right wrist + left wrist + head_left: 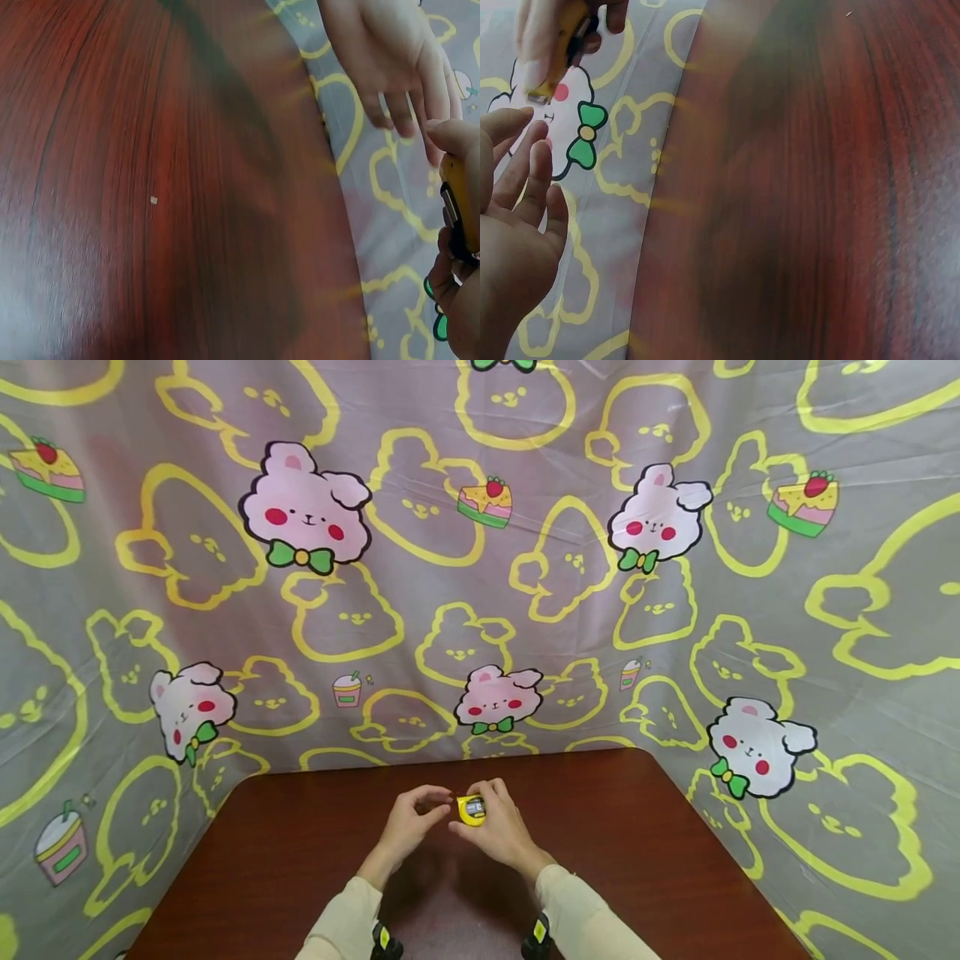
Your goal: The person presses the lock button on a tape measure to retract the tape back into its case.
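Note:
A yellow tape measure [472,810] with a grey and black label is gripped in my right hand [501,828], above the table. My left hand [407,823] is raised just left of it, fingers gently bent and thumb apart. In the left wrist view, the thumb and fingertips of the left hand [517,240] come close to the tape measure's lower end; whether they touch it I cannot tell. From the right wrist, the tape measure [460,199] shows its black edge and a metal clip, partly hidden by the right fingers.
Beneath both hands lies a dark red-brown wooden table [637,852]. Grey cloth [420,585] printed with yellow outlines and white rabbit faces hangs behind it and on both sides. A tiny pale speck [154,200] lies on the tabletop.

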The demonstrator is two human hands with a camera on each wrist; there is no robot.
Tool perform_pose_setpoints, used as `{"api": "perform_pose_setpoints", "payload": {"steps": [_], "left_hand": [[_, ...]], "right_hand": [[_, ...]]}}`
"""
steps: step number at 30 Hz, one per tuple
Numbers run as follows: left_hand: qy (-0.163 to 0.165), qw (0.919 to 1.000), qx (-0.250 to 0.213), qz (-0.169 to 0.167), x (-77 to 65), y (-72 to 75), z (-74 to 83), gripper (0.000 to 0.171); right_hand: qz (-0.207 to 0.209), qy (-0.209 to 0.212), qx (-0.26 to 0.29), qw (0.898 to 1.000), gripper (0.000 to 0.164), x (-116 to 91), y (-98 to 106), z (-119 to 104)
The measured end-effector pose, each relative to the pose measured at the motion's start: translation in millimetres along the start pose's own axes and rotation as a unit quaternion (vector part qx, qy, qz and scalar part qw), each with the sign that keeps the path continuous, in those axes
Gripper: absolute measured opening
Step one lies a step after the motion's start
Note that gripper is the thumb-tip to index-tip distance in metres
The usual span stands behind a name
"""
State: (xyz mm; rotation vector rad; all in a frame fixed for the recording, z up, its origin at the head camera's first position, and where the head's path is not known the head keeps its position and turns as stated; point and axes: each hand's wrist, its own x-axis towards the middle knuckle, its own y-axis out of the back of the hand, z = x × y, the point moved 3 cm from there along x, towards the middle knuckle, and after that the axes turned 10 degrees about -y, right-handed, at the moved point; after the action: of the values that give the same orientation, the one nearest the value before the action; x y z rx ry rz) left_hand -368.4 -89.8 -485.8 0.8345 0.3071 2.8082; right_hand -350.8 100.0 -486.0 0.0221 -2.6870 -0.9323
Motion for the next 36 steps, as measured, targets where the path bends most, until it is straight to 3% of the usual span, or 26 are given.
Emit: {"api": "perform_pose_setpoints", "payload": {"steps": [2, 10, 15, 20, 25, 36], "left_hand": [[-0.001, 1.0000, -0.003, 0.005, 1.2, 4.8, -9.6, 0.023], [-0.009, 0.9995, -0.001, 0.029, -2.2, 18.9, -2.9, 0.027], [0.001, 0.9988, 0.003, 0.050, -4.4, 23.6, -1.2, 0.026], [0.011, 0.9986, 0.000, 0.051, -7.0, 23.8, 13.3, 0.024], [-0.005, 0.9989, -0.015, 0.044, -12.2, 27.0, 34.2, 0.021], [0.002, 0.9990, -0.004, 0.044, -18.2, 30.0, 34.1, 0.019]], "right_hand": [[0.003, -0.005, -0.002, 1.000, 0.058, -1, 3, 3], [0.006, -0.030, -0.013, 0.999, 0.056, -6, 6, 22], [-0.002, -0.038, -0.020, 0.999, 0.056, -11, 3, 35], [-0.012, -0.046, -0.034, 0.998, 0.054, -15, -4, 45], [-0.013, -0.054, -0.042, 0.998, 0.053, -20, -11, 51], [-0.022, -0.068, -0.060, 0.996, 0.052, -27, -24, 65]]}}
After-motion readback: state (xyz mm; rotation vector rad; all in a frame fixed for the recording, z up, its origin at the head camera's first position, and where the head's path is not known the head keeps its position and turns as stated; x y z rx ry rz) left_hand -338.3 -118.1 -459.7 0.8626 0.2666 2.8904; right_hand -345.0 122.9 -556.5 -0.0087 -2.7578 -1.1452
